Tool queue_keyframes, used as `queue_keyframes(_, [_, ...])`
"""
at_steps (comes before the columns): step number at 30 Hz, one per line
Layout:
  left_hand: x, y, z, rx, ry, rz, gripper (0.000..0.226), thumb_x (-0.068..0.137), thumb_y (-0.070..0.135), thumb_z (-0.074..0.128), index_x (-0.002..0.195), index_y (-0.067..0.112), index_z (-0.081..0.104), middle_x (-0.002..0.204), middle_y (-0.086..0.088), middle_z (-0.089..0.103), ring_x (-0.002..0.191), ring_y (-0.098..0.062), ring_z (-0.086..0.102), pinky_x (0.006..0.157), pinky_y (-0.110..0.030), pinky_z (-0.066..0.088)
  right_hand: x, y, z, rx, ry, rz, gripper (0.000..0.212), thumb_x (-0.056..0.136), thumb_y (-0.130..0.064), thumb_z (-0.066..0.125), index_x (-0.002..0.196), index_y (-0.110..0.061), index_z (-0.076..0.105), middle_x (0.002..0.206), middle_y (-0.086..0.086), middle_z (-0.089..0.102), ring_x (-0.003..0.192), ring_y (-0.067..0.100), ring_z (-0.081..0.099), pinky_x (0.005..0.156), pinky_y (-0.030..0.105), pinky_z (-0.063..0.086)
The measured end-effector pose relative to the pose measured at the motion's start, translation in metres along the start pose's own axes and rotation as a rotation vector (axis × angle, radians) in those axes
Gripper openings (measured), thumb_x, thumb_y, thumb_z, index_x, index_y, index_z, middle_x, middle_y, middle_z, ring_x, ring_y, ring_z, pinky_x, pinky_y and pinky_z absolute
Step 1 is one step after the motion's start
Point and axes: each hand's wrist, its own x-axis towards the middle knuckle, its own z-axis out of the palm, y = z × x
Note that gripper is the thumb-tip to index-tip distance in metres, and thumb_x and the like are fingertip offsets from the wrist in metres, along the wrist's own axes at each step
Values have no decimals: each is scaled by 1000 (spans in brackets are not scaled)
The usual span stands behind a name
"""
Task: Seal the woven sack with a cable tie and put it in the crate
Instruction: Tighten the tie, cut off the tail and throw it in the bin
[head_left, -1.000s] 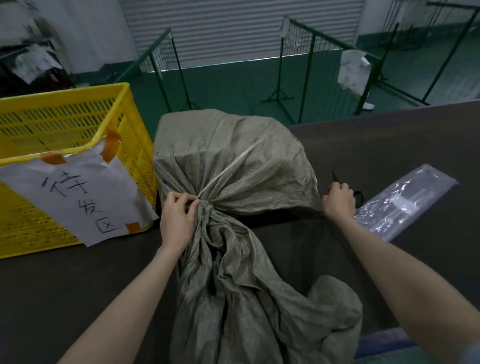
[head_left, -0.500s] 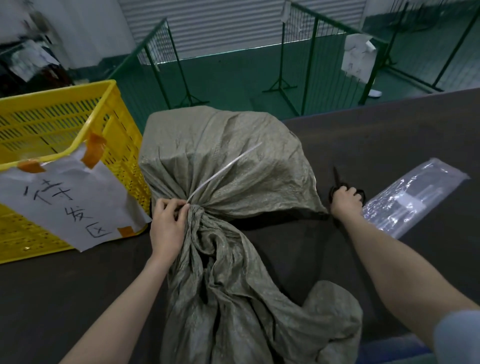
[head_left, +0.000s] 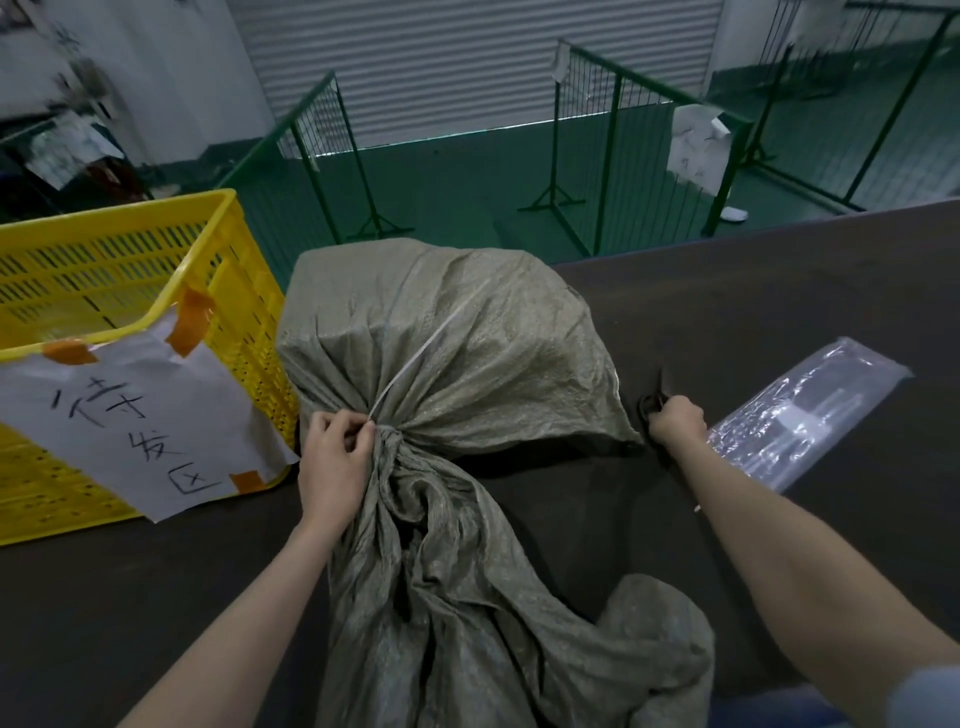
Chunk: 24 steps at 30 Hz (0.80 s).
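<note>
The woven sack (head_left: 457, 374) lies across the middle of the dark tabletop (head_left: 779, 291), its full end toward the far edge and its loose, crumpled mouth trailing to the near edge, where the frame cuts it off. A white cable tie (head_left: 415, 358) cinches the neck; its free tail runs up and away over the bulging fabric. The left hand (head_left: 332, 462) pinches the neck right at the tie, fingertips pressed together on the strap; the lock of the tie is hidden under the fingers. The right hand (head_left: 675, 421) is curled round the dark handles of scissors (head_left: 655, 400) lying on the tabletop just beside the sack's right flank; the blades are barely distinguishable against the dark surface. Next to that hand lies a clear plastic bag (head_left: 810, 410), its contents hard to make out. The yellow crate (head_left: 119, 291) stands at the tabletop's left edge, touching or nearly touching the sack, with a handwritten paper sign (head_left: 140, 415) taped on its rim; its left part is out of frame.
</note>
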Motion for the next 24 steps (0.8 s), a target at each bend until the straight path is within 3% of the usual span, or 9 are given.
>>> queue_keyframes(5, [6,0,-8,16,-48,9,16,94,26,56,94,13,65,91,-1,48,83,-17,52,67,-30,39,-28,-27,-10,407,86,-12,37,88,-16,56,110,13,56,120,31,58,111,42,55,85,39,44])
queue_keyframes(10, [11,3,-18,76,-68,117,12,94,21,56,97,13,63,88,0,50,77,-16,51,65,-30,39,-82,-58,-23,544,60,-233,38,87,-29,61,115,-4,52,114,15,62,109,31,56,80,32,40])
queue_keyframes(15, [16,7,-31,67,-61,157,12,94,24,56,93,15,63,86,2,51,75,-14,52,62,-30,37,-135,-74,-24,468,-85,-448,45,77,-46,70,97,-11,51,89,0,60,86,20,59,71,31,41])
queue_keyframes(20, [22,11,-51,-92,-101,132,13,91,20,60,81,13,65,83,-6,60,77,-19,58,70,-37,45,-172,-75,-17,300,-193,-669,50,77,-48,71,96,-9,47,82,-4,59,79,14,58,59,23,40])
queue_keyframes(24, [32,12,-70,-259,-162,85,13,88,24,63,75,23,65,76,0,70,75,-15,64,74,-39,51,-190,-74,-9,163,-289,-896,54,74,-48,74,91,-9,41,82,-1,63,73,10,59,60,19,40])
